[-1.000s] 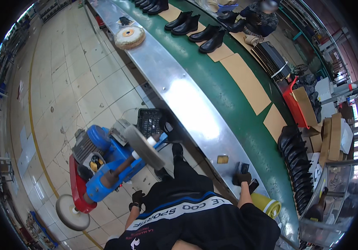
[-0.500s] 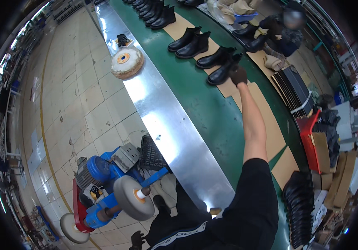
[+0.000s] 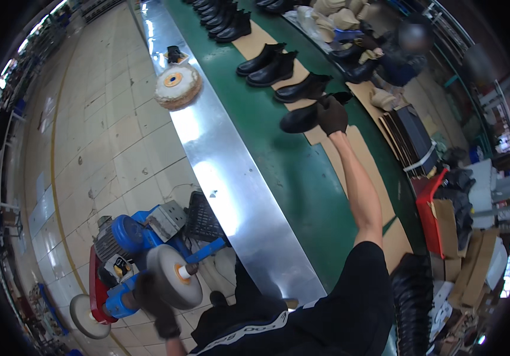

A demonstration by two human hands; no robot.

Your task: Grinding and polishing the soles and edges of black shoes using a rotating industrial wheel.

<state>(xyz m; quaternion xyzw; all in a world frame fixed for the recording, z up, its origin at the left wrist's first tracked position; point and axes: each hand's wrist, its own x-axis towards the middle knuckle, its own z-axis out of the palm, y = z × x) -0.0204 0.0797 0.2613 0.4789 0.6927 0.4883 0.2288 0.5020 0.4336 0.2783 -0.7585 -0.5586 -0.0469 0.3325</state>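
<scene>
My right hand [image 3: 331,115], in a dark glove, grips a black ankle boot [image 3: 299,119] by its upper. The boot is tilted over the green table, its toe pointing left. Just beyond it stands another black boot [image 3: 302,88] on cardboard, with a further pair [image 3: 271,69] behind. My left hand [image 3: 155,299], also gloved, is raised at the lower left beside the grey-white buffing wheel [image 3: 175,279] of a blue machine. Motion smears its fingers, and whether it touches the wheel cannot be told.
A metal ledge [image 3: 231,172] runs along the green table [image 3: 267,139], carrying a fluffy round buffing wheel [image 3: 178,87]. Rows of black boots [image 3: 412,302] stand at the lower right. Across the table a co-worker [image 3: 406,53] handles boots near a red crate [image 3: 428,202].
My right hand has lifted the nearest boot off the cardboard and brought it leftward and nearer. My left hand has risen from the lower edge to beside the machine's wheel.
</scene>
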